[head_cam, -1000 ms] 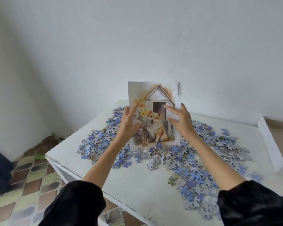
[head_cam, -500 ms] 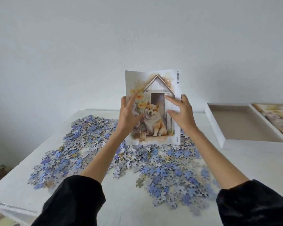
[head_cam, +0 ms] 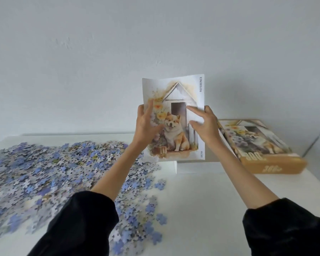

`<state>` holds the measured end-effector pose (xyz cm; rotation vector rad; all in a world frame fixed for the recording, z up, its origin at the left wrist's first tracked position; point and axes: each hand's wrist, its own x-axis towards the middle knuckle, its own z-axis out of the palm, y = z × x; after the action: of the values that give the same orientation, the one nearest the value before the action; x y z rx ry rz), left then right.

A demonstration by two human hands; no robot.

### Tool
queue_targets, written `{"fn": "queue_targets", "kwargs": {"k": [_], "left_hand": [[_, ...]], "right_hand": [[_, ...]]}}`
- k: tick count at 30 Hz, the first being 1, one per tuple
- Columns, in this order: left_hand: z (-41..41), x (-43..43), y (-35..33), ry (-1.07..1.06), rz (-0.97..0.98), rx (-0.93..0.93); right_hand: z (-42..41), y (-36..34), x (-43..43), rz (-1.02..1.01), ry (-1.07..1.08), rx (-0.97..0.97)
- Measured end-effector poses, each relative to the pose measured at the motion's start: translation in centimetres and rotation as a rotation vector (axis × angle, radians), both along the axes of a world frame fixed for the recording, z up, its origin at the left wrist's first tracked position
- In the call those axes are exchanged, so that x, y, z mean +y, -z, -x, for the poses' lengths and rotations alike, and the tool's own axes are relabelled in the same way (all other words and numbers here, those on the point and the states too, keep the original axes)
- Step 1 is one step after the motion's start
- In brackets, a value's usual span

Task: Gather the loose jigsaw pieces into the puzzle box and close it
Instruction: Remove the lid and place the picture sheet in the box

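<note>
I hold a printed reference sheet (head_cam: 175,97), showing a dog by a white kennel, upright above the table. My left hand (head_cam: 146,126) pinches its left edge and my right hand (head_cam: 206,127) pinches its right edge. A wide heap of loose blue and lilac jigsaw pieces (head_cam: 54,163) covers the table's left half, under my left forearm. The white box base (head_cam: 174,166) is mostly hidden behind the sheet; only its near corner and front wall show. The box lid (head_cam: 262,145), picture side up with an orange rim, lies to the right.
The white table (head_cam: 201,200) runs up to a plain white wall at the back. Its right edge passes just beyond the lid. Stray pieces (head_cam: 160,185) lie at the edge of the heap near the middle.
The view has swung to the right. Both hands have carried the sheet right, from above the heap to in front of the box base. The lid has come into view.
</note>
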<state>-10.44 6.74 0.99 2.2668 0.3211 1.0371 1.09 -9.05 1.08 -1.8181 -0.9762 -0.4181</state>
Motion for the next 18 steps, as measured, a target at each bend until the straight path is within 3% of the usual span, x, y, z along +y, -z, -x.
{"fn": "queue_targets", "kwargs": {"k": [9, 18], "left_hand": [[-8.8, -4.8, 3.6, 0.014, 0.152, 0.211], [-11.2, -4.6, 7.0, -0.073, -0.045, 0.629]], "right_hand": [[-9.3, 3.3, -4.2, 0.253, 0.054, 0.139], [-11.7, 7.6, -4.3, 0.545, 0.042, 0.190]]}}
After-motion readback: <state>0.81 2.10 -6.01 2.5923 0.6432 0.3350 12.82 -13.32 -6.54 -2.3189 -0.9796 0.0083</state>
